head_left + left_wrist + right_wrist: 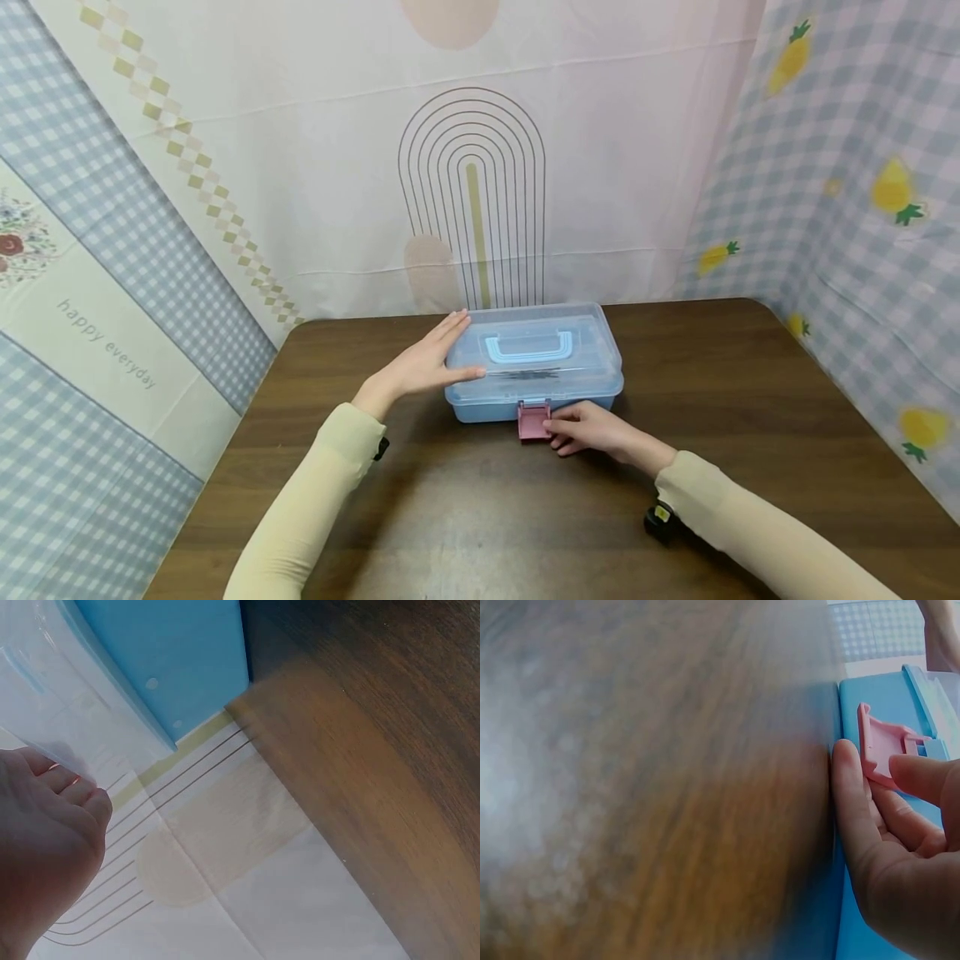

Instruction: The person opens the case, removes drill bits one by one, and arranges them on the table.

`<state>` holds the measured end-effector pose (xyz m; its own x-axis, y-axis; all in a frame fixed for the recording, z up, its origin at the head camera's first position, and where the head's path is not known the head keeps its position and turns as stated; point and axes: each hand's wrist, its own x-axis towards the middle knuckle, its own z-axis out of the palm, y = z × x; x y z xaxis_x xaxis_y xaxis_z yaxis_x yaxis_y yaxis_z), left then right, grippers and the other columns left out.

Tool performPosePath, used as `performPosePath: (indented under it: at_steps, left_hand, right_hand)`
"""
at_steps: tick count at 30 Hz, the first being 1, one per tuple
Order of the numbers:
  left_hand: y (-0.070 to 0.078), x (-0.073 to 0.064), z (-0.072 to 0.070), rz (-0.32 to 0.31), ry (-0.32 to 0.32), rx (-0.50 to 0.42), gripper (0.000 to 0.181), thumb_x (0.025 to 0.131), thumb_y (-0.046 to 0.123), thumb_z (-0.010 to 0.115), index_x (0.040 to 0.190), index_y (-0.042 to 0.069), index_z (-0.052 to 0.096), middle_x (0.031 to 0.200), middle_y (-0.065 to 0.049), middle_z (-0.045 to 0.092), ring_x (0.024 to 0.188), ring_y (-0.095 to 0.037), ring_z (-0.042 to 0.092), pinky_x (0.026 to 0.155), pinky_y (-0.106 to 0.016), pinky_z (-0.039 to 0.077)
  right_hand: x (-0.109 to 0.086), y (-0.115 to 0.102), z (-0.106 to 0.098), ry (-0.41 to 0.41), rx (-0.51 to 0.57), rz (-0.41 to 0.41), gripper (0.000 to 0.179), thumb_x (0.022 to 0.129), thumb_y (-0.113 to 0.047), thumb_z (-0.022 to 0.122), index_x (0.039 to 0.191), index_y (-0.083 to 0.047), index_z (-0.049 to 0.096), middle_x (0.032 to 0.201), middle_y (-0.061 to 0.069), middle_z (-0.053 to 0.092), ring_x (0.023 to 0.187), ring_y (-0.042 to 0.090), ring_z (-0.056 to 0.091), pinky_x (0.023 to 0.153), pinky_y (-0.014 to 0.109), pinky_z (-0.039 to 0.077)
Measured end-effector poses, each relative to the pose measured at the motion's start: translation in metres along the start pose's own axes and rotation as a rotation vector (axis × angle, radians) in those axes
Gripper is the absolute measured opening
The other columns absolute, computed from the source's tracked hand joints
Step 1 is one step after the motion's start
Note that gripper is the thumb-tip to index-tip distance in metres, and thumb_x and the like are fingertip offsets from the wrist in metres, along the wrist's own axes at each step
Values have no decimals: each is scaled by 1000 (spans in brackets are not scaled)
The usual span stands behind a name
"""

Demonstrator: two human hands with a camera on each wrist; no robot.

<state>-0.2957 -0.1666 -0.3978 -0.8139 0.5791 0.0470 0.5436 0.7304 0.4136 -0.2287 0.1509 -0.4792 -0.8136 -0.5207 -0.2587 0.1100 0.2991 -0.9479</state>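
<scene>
A blue plastic storage box (465, 412) with a clear lid (585, 333) and a light-blue carrying handle (528, 354) sits on the table, its lid down. My left hand (427, 358) rests on the lid's left end, fingers extended and thumb along the top; in the left wrist view that hand (56, 817) is at the clear lid's edge. At the box's front, my right hand (596, 429) pinches the side of a pink latch (533, 421). The right wrist view shows the latch (889, 746) swung outward from the blue wall, between thumb and fingers (855, 802).
The brown wooden table (465, 508) carries the box near its back edge. Behind hangs a pale patterned cloth (322, 167), with checked cloths at both sides. Thin dark items (528, 374) show through the lid. Black cameras (660, 521) are strapped to the wrists.
</scene>
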Motion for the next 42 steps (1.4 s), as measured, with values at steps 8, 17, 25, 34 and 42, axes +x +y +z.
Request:
performPosePath:
  at_steps: [8,17,25,34,42]
  left_hand:
    - [-3,-1,1,48,29,73,106,87,78,52,162,10,18,169,0,6,154,-18,4,123,-40,15]
    - [11,-5,4,231,117,198,88,97,59,55,158,3,28,166,-13,21,153,-26,16,123,-43,13]
    - [21,-11,10,290,107,289,99,88,60,70,158,2,28,164,-14,25,153,-27,18,122,-45,16]
    - [20,-8,12,310,125,294,97,85,49,79,155,-1,34,161,-16,31,151,-28,25,121,-44,20]
    - [21,-7,9,296,94,275,93,86,49,77,154,1,36,161,-15,32,150,-28,27,121,-42,22]
  right_hand:
    - [-1,0,1,-16,4,-15,30,103,-13,59,118,13,65,99,13,69,86,15,66,79,33,60]
    - [-1,-2,0,-12,19,-20,30,102,-10,60,118,14,64,98,12,69,86,15,66,79,34,60]
    - [-2,-4,0,-6,15,-32,29,102,-9,60,117,14,65,95,12,70,86,16,67,79,34,60]
    - [-1,0,0,2,20,-22,25,101,-9,62,113,13,65,94,11,70,84,14,68,78,33,60]
    - [-2,3,0,-7,13,-25,19,100,-8,63,100,10,67,88,8,69,81,13,67,77,31,60]
